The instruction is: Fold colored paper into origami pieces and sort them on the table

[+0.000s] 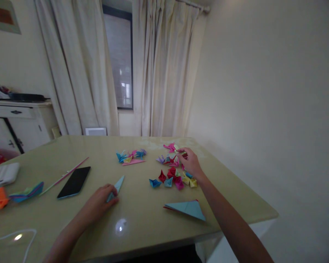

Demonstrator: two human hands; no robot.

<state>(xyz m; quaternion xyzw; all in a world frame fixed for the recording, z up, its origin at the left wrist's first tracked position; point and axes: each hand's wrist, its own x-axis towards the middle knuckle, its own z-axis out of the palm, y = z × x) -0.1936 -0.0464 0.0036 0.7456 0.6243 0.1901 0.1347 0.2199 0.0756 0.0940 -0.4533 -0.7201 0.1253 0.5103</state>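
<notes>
My left hand (100, 202) rests on the table (142, 215) with its fingers closed on a folded light-blue paper piece (117, 187) that points up and away. My right hand (190, 160) reaches out over a heap of small folded paper shapes (174, 173) in red, pink, blue and yellow. Its fingertips pinch one small piece at the heap's far edge. A flat light-blue folded triangle (188, 209) lies on the table near my right forearm.
A second small cluster of coloured paper shapes (131, 156) lies mid-table. A black phone (74, 182) and a pink stick (65, 175) lie to the left. Further left are folded coloured papers (26, 193), an orange object (0, 199), a white cable (27, 239) and a white cabinet (19, 124).
</notes>
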